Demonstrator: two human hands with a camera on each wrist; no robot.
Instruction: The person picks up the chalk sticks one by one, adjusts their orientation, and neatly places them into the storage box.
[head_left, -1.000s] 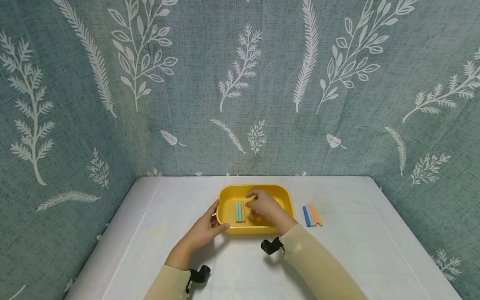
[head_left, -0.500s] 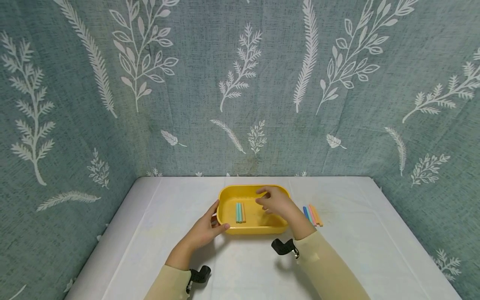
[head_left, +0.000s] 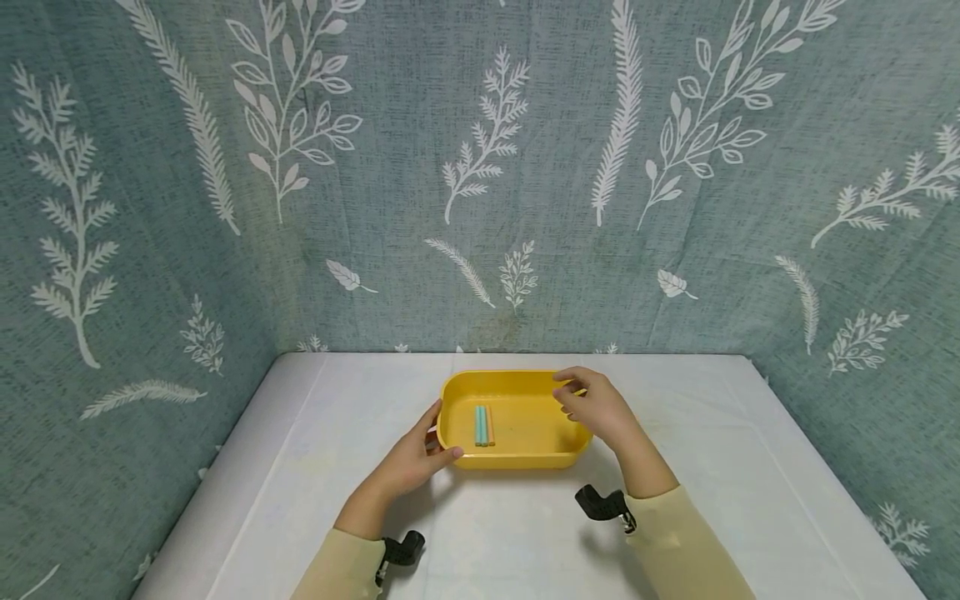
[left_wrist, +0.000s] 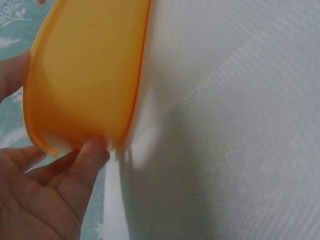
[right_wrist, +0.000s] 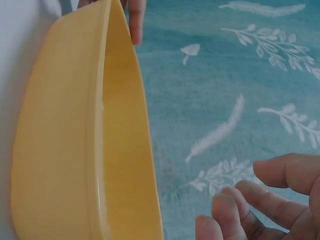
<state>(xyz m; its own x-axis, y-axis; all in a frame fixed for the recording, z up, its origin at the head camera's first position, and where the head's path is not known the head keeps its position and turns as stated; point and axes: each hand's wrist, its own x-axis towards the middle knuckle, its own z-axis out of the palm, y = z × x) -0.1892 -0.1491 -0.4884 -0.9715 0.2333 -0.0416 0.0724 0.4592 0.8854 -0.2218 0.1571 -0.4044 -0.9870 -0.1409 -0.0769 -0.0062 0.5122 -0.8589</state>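
Observation:
A yellow plastic tray (head_left: 525,461) sits at the middle of the table. My left hand (head_left: 411,464) grips its left end, with the thumb on the near rim and the fingers round the side; the left wrist view shows this thumb (left_wrist: 89,160) against the tray wall. Inside, toward the left, two mint chalk sticks and an orange chalk stick (head_left: 491,427) lie side by side. Above the tray's right end, my right hand (head_left: 602,414) hovers with loosely bent fingers. In the right wrist view, nothing shows between its fingertips (right_wrist: 270,172).
White cloth (head_left: 517,533) covers the table. A patterned teal fabric wall (head_left: 562,283) stands behind it and at both sides. Chalk sticks seen earlier to the right of the tray are hidden now by my right hand and forearm.
From inside the tray, my right hand has risen and moved right, over its right rim and across the chalk sticks beside it. My left hand keeps its grip.

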